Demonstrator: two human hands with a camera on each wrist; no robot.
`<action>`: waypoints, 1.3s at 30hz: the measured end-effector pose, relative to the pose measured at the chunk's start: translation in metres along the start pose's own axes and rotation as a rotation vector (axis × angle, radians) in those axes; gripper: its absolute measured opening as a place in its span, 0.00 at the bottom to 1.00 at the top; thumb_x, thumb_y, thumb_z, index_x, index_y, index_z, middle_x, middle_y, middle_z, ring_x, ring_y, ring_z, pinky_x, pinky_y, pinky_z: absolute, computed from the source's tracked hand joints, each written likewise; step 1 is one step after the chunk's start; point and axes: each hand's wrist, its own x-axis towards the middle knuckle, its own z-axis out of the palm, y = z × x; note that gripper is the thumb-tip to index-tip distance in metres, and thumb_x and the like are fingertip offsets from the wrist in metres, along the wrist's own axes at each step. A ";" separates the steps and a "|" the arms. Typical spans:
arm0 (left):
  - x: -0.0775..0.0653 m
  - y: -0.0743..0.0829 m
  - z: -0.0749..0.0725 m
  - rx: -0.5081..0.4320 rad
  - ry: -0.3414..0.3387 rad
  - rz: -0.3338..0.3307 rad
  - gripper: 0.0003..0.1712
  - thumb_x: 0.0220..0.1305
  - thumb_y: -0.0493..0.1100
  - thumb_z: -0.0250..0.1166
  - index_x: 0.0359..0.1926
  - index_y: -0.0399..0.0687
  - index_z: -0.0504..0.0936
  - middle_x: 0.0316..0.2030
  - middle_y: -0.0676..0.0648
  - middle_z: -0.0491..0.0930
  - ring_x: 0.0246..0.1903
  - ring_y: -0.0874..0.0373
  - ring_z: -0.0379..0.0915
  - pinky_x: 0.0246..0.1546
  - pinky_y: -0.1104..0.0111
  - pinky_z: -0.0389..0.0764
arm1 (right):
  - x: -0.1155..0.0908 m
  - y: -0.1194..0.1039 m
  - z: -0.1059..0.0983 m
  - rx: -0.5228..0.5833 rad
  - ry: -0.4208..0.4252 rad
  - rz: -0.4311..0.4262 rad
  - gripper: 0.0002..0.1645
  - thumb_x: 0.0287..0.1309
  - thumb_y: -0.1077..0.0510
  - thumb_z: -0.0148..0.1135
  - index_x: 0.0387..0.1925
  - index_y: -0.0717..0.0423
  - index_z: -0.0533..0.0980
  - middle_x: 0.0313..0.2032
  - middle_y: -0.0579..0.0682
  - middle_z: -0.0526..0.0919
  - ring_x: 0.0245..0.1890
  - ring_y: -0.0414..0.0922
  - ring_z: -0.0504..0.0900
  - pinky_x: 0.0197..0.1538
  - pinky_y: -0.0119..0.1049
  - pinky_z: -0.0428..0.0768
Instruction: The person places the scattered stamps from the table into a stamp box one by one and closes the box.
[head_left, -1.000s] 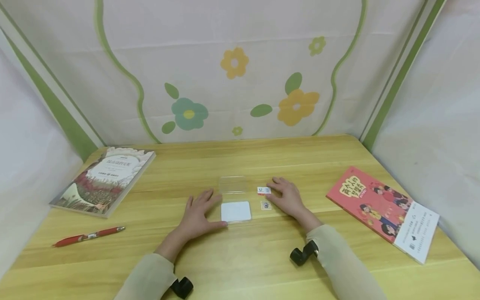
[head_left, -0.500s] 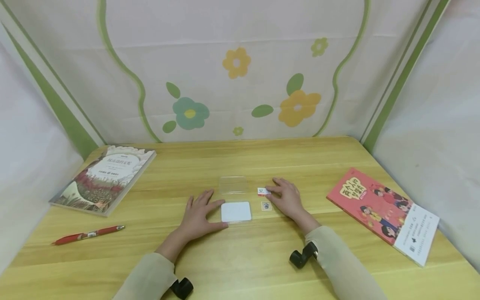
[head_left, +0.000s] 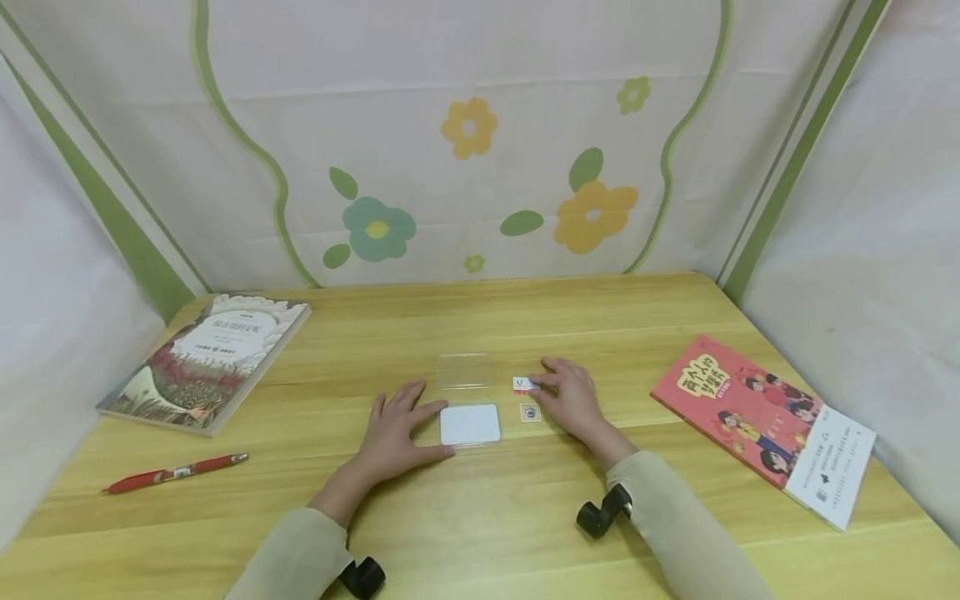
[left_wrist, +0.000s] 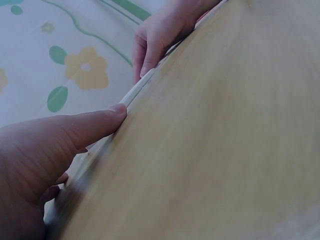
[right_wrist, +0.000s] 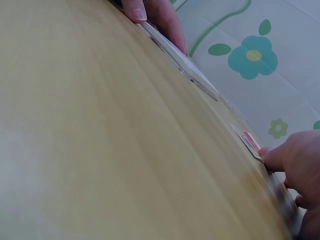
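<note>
In the head view, a clear plastic case with a white panel (head_left: pixel 469 425) lies flat at the table's middle, its clear lid (head_left: pixel 463 371) open behind it. My left hand (head_left: pixel 397 429) holds the case at its left end, thumb at the near corner and index finger at the far one. My right hand (head_left: pixel 572 400) pinches the right end of a small white-and-red card (head_left: pixel 521 384); its fingertips cover that end. In the right wrist view, the thumb is at the corner of this card (right_wrist: pixel 247 142). A small square piece with a dark round print (head_left: pixel 530 412) lies just in front.
On the wooden table (head_left: pixel 480 533), a red pen (head_left: pixel 176 473) and an illustrated book (head_left: pixel 210 362) lie to the left. A pink book (head_left: pixel 765 425) lies to the right. A flowered cloth (head_left: pixel 465 200) hangs behind the table. Each wrist bears a black camera.
My right fingertips have shifted slightly and now cover a bit more of the small card's right end. The left index fingertip has settled at the case's far corner.
</note>
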 end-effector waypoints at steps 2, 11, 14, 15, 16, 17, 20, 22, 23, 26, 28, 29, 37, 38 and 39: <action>0.000 0.000 0.000 0.000 -0.001 -0.001 0.40 0.42 0.69 0.59 0.55 0.55 0.70 0.61 0.41 0.53 0.61 0.47 0.42 0.54 0.46 0.33 | 0.000 -0.001 0.001 -0.005 0.005 -0.005 0.14 0.48 0.55 0.62 0.39 0.54 0.79 0.53 0.57 0.69 0.56 0.55 0.60 0.56 0.53 0.47; -0.002 -0.001 -0.001 0.005 -0.008 -0.008 0.40 0.42 0.69 0.59 0.55 0.56 0.70 0.61 0.42 0.53 0.61 0.48 0.42 0.54 0.47 0.33 | -0.001 -0.008 0.002 -0.012 0.019 -0.014 0.13 0.46 0.58 0.63 0.37 0.56 0.79 0.50 0.55 0.72 0.54 0.55 0.62 0.55 0.53 0.49; -0.002 -0.001 -0.001 0.000 -0.009 -0.012 0.40 0.42 0.69 0.59 0.55 0.56 0.70 0.62 0.42 0.53 0.61 0.48 0.42 0.54 0.47 0.33 | -0.001 -0.008 0.002 -0.010 0.024 -0.022 0.13 0.46 0.58 0.63 0.37 0.57 0.79 0.50 0.55 0.72 0.54 0.55 0.62 0.55 0.54 0.49; -0.002 -0.001 -0.001 -0.002 -0.008 -0.011 0.40 0.42 0.69 0.59 0.55 0.55 0.70 0.61 0.42 0.53 0.61 0.48 0.42 0.54 0.47 0.33 | -0.001 -0.008 0.002 -0.005 0.025 -0.025 0.13 0.46 0.58 0.63 0.37 0.57 0.79 0.50 0.55 0.72 0.54 0.55 0.62 0.55 0.54 0.49; -0.002 -0.001 -0.001 -0.003 -0.007 -0.010 0.40 0.42 0.69 0.59 0.55 0.55 0.71 0.61 0.42 0.53 0.61 0.47 0.42 0.54 0.47 0.33 | -0.001 -0.008 0.002 0.000 0.026 -0.028 0.13 0.46 0.58 0.63 0.37 0.57 0.79 0.50 0.55 0.73 0.54 0.55 0.62 0.55 0.54 0.49; -0.002 -0.001 -0.001 -0.003 -0.007 -0.010 0.40 0.42 0.69 0.59 0.55 0.55 0.71 0.61 0.42 0.53 0.61 0.48 0.42 0.54 0.47 0.33 | -0.001 -0.007 0.002 0.006 0.028 -0.033 0.13 0.46 0.59 0.63 0.37 0.57 0.78 0.49 0.54 0.73 0.54 0.55 0.63 0.55 0.55 0.48; -0.002 0.000 -0.001 -0.002 -0.006 -0.005 0.40 0.42 0.69 0.59 0.55 0.55 0.70 0.61 0.42 0.53 0.61 0.47 0.42 0.54 0.47 0.33 | -0.002 -0.007 0.001 0.025 0.031 -0.047 0.12 0.47 0.60 0.63 0.37 0.57 0.78 0.49 0.54 0.73 0.53 0.54 0.63 0.55 0.54 0.49; -0.002 0.000 -0.001 0.000 -0.005 -0.001 0.40 0.42 0.69 0.59 0.55 0.55 0.70 0.61 0.41 0.53 0.61 0.47 0.42 0.54 0.46 0.33 | -0.002 -0.006 0.001 0.032 0.030 -0.053 0.12 0.47 0.61 0.62 0.37 0.57 0.78 0.49 0.53 0.74 0.53 0.54 0.63 0.55 0.52 0.49; -0.002 0.000 -0.001 0.001 -0.005 0.000 0.40 0.42 0.69 0.59 0.55 0.55 0.70 0.62 0.41 0.53 0.61 0.47 0.42 0.54 0.46 0.33 | -0.002 -0.006 0.001 0.034 0.029 -0.056 0.12 0.47 0.61 0.62 0.37 0.58 0.78 0.49 0.53 0.74 0.53 0.53 0.64 0.55 0.51 0.50; -0.001 0.001 -0.002 0.004 -0.006 0.003 0.40 0.43 0.68 0.59 0.56 0.55 0.70 0.61 0.41 0.53 0.61 0.47 0.42 0.54 0.46 0.33 | -0.002 -0.006 0.000 0.031 0.027 -0.066 0.10 0.47 0.62 0.62 0.35 0.58 0.78 0.48 0.54 0.74 0.52 0.53 0.65 0.55 0.50 0.51; -0.001 0.001 -0.002 0.008 -0.011 0.001 0.40 0.43 0.69 0.58 0.56 0.55 0.70 0.62 0.41 0.53 0.61 0.47 0.42 0.54 0.46 0.33 | -0.002 -0.006 -0.001 0.021 0.030 -0.069 0.09 0.47 0.61 0.61 0.34 0.58 0.78 0.47 0.54 0.74 0.51 0.52 0.66 0.55 0.48 0.54; -0.001 0.001 -0.001 0.011 -0.014 0.001 0.40 0.43 0.69 0.58 0.56 0.55 0.70 0.62 0.41 0.53 0.61 0.47 0.42 0.54 0.46 0.33 | -0.002 -0.006 -0.001 0.013 0.033 -0.070 0.08 0.47 0.61 0.61 0.33 0.58 0.78 0.46 0.54 0.75 0.50 0.52 0.67 0.54 0.48 0.56; -0.001 0.001 -0.001 0.012 -0.015 0.002 0.40 0.43 0.69 0.58 0.57 0.56 0.69 0.62 0.41 0.52 0.61 0.47 0.41 0.54 0.47 0.32 | -0.002 -0.008 -0.003 -0.022 0.049 -0.070 0.05 0.47 0.61 0.62 0.29 0.57 0.78 0.33 0.48 0.76 0.38 0.47 0.70 0.42 0.42 0.68; -0.001 0.001 -0.002 0.013 -0.015 0.002 0.40 0.43 0.69 0.58 0.57 0.56 0.69 0.62 0.41 0.52 0.61 0.47 0.41 0.54 0.47 0.32 | -0.002 -0.008 -0.003 -0.019 0.050 -0.074 0.04 0.47 0.61 0.62 0.29 0.56 0.78 0.33 0.47 0.76 0.37 0.46 0.71 0.41 0.41 0.68; -0.001 0.001 -0.002 0.013 -0.015 0.003 0.40 0.43 0.69 0.58 0.57 0.56 0.69 0.62 0.41 0.52 0.61 0.47 0.41 0.54 0.47 0.32 | -0.002 -0.007 -0.002 -0.015 0.050 -0.080 0.04 0.47 0.62 0.62 0.29 0.56 0.78 0.32 0.47 0.76 0.37 0.46 0.71 0.41 0.41 0.68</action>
